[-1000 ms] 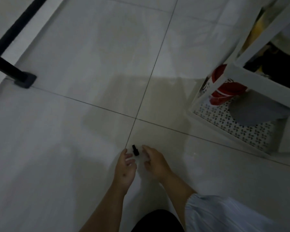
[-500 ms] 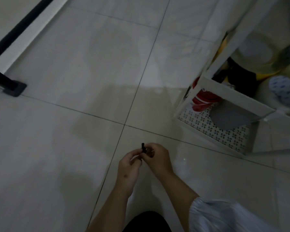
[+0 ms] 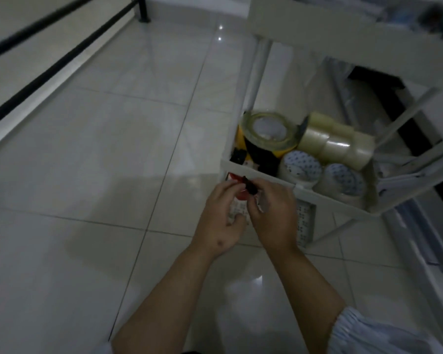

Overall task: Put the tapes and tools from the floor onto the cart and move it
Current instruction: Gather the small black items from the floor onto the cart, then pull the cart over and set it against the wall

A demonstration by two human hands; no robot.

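Note:
Both hands meet in front of the white cart (image 3: 256,175), just below its middle shelf's front rim. My right hand (image 3: 274,213) pinches a small black tool piece (image 3: 326,187) between thumb and finger. My left hand (image 3: 220,221) touches the same piece with curled fingers; whether it also grips it is unclear. The middle shelf holds a yellow-and-black tape roll (image 3: 264,139), clear tape rolls (image 3: 338,144) and two white wrapped rolls (image 3: 299,167). A red-and-white object (image 3: 234,178) shows on the lower shelf behind my fingers.
Pale glossy floor tiles (image 3: 100,162) spread to the left and toward me. A black rail (image 3: 49,70) with a post runs along a white ledge at the far left. The cart's top shelf (image 3: 343,29) and frame fill the upper right.
The black piece has gone from the floor into my fingers, and both hands have risen with it toward the cart's middle shelf. The view has swung up and right onto the cart.

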